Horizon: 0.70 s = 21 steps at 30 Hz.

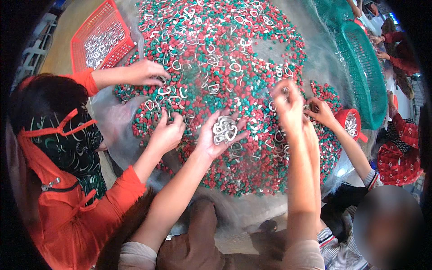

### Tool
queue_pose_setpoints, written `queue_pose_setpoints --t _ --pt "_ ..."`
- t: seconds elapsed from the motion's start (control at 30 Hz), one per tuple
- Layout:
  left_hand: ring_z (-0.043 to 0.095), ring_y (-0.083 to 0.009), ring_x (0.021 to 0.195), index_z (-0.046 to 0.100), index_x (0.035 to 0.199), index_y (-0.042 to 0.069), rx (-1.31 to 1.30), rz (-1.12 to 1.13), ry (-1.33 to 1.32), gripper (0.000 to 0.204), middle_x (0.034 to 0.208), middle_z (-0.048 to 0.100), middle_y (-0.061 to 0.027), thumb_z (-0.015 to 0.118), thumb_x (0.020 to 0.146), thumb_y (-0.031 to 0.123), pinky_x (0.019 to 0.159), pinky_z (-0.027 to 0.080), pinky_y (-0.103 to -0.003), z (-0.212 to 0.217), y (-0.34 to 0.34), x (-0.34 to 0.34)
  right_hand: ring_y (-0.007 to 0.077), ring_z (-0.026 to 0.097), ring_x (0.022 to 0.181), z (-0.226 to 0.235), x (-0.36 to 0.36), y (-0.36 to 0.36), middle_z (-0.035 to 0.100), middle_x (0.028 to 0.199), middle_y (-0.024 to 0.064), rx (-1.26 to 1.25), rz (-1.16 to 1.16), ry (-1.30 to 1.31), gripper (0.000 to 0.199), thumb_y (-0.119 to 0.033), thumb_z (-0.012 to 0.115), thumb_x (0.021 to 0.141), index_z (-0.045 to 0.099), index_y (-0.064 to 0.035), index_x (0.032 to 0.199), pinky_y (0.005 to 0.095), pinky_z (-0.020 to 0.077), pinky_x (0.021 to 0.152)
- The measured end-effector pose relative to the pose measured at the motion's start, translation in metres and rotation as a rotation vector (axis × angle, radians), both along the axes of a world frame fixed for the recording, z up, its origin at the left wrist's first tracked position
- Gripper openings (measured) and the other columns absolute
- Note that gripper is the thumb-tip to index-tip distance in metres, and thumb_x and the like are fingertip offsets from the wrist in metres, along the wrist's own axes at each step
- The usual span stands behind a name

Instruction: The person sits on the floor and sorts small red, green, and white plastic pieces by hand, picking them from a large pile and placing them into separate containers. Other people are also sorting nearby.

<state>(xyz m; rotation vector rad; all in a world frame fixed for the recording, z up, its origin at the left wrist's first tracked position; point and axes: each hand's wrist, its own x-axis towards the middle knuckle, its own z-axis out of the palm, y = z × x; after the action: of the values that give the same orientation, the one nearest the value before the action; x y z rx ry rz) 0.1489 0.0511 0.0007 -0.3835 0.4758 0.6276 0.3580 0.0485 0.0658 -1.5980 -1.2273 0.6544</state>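
My left hand is palm up over the heap, with its fingers spread under a small pile of silver metal rings. Around both hands lies a broad heap of small red, green and white pebble-like pieces, with similar D-shaped and oval metal rings scattered through it. To the right, my right hand is raised above the heap, its fingers curled together and smeared by motion. What sits between those fingertips is too blurred to make out. Single rings, such as one metal ring, lie on the heap between my hands.
A person in orange works at left with both hands on the heap; a co-worker's hand reaches in at right. A red basket of rings stands far left, a small red basket at right, a green basket far right.
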Motion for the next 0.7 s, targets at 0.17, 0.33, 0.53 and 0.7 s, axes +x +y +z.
queue_pose_setpoints --t 0.17,0.33,0.53,0.7 --pt "0.059 -0.0214 0.095 0.056 0.105 0.008 0.146 -0.003 0.011 0.033 0.099 0.062 -0.0096 0.046 0.093 0.036 0.082 0.049 -0.037 0.014 -0.016 0.014 0.0273 0.056 0.076 0.014 -0.08 -0.042 0.054 0.085 0.0084 0.179 0.278 -0.476 0.023 -0.009 0.064 0.061 0.053 -0.0069 0.082 0.037 0.0464 0.063" --pt "0.058 -0.0169 0.091 0.056 0.103 0.009 0.166 0.018 -0.192 0.033 0.097 0.06 -0.0043 0.041 0.095 0.037 0.081 0.047 -0.033 0.047 -0.036 0.026 0.0308 0.057 0.085 0.011 -0.085 -0.067 0.055 0.09 0.0126 0.348 0.299 -0.525 0.029 -0.005 0.065 0.059 0.052 -0.0041 0.085 0.0401 0.0457 0.073" --pt "0.059 -0.0217 0.096 0.057 0.102 0.009 0.162 -0.067 -0.035 0.029 0.1 0.06 -0.008 0.047 0.091 0.034 0.083 0.048 -0.037 0.004 -0.058 0.022 0.0345 0.051 0.108 0.024 -0.093 -0.109 0.053 0.109 0.0175 0.225 0.196 -0.461 0.039 -0.005 0.066 0.064 0.052 -0.0032 0.101 0.0458 0.0386 0.094" --pt "0.057 -0.0307 0.099 0.058 0.101 0.009 -0.077 0.048 0.055 0.029 0.1 0.061 -0.0107 0.045 0.09 0.033 0.085 0.047 -0.047 0.013 -0.059 0.033 0.035 0.052 0.102 0.036 -0.12 -0.199 0.055 0.107 0.019 -0.011 -0.158 -0.09 0.032 0.0 0.06 0.075 0.053 -0.0009 0.106 0.0406 0.0424 0.087"
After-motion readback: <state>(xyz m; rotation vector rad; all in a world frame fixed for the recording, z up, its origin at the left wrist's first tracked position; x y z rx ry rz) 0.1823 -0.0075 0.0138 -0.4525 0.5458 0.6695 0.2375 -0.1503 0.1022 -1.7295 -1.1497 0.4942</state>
